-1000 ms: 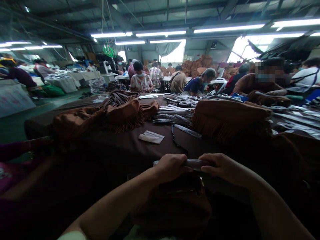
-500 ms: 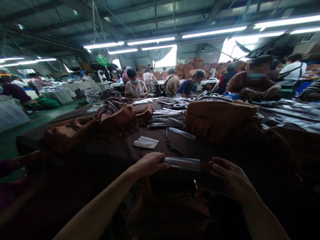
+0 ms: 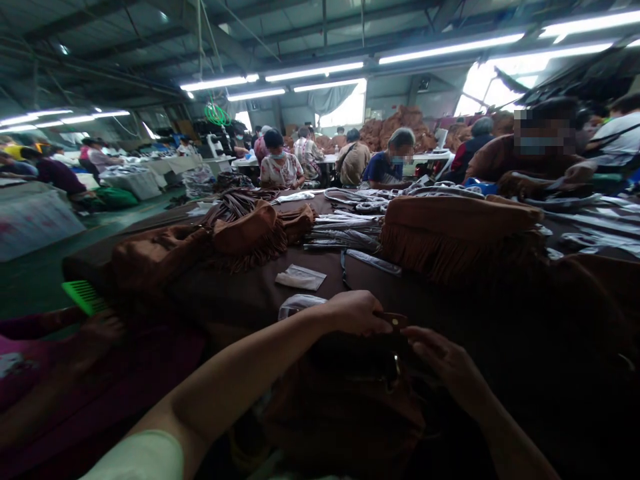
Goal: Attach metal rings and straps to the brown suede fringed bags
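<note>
My left hand [image 3: 357,312] is closed on the end of a brown leather strap [image 3: 397,320], which has a small gold-coloured stud. The fingertips of my right hand [image 3: 434,350] pinch together at the strap's right side; the lower fingers are in shadow. Below both hands a brown bag [image 3: 345,407] sits against me with its dark opening upward and a metal clasp at its right. A clear plastic sleeve [image 3: 301,303] shows behind my left forearm; whether it is still joined to the strap is hidden.
On the dark table lie a flat white packet [image 3: 301,277], a wrapped strip [image 3: 374,261] and fringed brown bags [image 3: 457,223]. Wrapped straps [image 3: 345,230] are heaped between the bags. At left a co-worker's hand holds a green comb [image 3: 85,295]. Several people sit across the table.
My left hand has moved right, off the plastic sleeve and onto the strap near my right hand. The sleeve is now left of it. A co-worker's green comb has come into view.
</note>
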Tool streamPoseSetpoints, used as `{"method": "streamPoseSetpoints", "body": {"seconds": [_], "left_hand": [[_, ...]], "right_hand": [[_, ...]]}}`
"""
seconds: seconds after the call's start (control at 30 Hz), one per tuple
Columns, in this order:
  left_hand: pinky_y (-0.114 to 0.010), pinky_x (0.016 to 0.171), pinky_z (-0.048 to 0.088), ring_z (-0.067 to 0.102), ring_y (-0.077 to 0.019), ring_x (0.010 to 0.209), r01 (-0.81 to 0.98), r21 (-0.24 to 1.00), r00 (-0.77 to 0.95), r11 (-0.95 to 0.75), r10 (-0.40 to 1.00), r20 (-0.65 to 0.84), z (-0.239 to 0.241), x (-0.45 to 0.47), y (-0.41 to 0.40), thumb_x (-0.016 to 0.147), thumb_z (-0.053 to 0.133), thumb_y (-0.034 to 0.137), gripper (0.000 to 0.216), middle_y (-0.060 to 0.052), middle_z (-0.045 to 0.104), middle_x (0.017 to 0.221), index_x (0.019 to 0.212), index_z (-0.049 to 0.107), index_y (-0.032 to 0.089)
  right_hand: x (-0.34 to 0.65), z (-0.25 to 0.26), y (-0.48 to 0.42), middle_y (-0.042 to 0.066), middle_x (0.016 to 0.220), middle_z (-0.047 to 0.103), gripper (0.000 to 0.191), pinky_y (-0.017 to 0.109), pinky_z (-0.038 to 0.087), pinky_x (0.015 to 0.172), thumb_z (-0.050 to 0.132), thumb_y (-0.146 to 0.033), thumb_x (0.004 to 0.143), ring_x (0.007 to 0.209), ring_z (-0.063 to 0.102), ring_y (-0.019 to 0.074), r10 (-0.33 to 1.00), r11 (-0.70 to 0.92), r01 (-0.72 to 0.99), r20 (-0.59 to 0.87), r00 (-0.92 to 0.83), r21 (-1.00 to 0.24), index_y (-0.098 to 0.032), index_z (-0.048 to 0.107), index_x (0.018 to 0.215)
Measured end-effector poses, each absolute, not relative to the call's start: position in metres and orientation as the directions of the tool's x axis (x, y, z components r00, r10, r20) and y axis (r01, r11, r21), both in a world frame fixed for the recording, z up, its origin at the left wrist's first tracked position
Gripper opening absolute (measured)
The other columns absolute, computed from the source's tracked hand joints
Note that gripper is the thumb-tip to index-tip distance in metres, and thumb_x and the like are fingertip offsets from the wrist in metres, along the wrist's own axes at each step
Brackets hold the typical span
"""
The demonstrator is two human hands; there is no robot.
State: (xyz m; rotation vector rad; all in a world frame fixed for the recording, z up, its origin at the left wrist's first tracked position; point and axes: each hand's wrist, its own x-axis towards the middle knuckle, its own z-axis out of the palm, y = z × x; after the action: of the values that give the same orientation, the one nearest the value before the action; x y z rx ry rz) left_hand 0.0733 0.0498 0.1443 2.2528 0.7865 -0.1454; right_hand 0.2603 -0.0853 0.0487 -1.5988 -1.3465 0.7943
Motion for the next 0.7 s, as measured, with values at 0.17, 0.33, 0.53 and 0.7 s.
{"method": "streamPoseSetpoints", "body": {"seconds": [0.17,0.33,0.53,0.7], "left_hand": [[-0.022,0.047,0.028,0.052,-0.0105,0.051,0.628,0.631,0.758,-0.455,0.544,-0.361,0.113,0.074,0.046,0.069,0.063,0.057,0.039,0.004,0.058,0.056,0.071,0.067,0.018],[-0.024,0.045,0.024,0.042,-0.0102,0.048,0.711,0.639,0.652,-0.294,0.616,-0.442,0.082,0.081,0.030,0.049,0.075,0.062,0.048,0.005,0.046,0.048,0.060,0.065,0.017],[-0.022,0.043,0.023,0.036,-0.0066,0.042,0.562,0.821,0.684,0.102,0.501,-0.530,0.065,0.086,0.022,0.050,0.076,0.028,0.023,0.007,0.046,0.044,0.052,0.057,0.016],[-0.022,0.043,0.026,0.039,-0.0063,0.041,0.474,0.826,0.710,0.305,0.422,-0.564,0.056,0.082,0.031,0.046,0.081,0.029,0.029,0.005,0.049,0.044,0.053,0.058,0.014]], "right_hand": [[0.245,0.006,-0.098,0.009,0.116,0.064,0.033,0.044,0.046,0.095,0.065,-0.035,0.080,0.110,0.056,0.0265,0.970,0.153,0.755,0.243,0.010,-0.638,-0.023,0.065,0.111],[0.232,-0.018,-0.098,0.010,0.108,0.066,0.033,0.042,0.050,0.086,0.056,-0.043,0.086,0.101,0.060,0.0258,0.900,0.175,0.851,0.430,0.065,-0.496,-0.020,0.061,0.110],[0.226,-0.023,-0.097,0.009,0.101,0.066,0.029,0.044,0.049,0.086,0.053,-0.043,0.088,0.097,0.060,0.0268,0.841,0.232,0.908,0.541,-0.008,-0.349,-0.022,0.062,0.106],[0.225,-0.013,-0.094,0.009,0.109,0.063,0.033,0.041,0.049,0.086,0.056,-0.045,0.087,0.102,0.058,0.0255,0.880,0.200,0.873,0.474,0.039,-0.444,-0.022,0.061,0.110]]}}
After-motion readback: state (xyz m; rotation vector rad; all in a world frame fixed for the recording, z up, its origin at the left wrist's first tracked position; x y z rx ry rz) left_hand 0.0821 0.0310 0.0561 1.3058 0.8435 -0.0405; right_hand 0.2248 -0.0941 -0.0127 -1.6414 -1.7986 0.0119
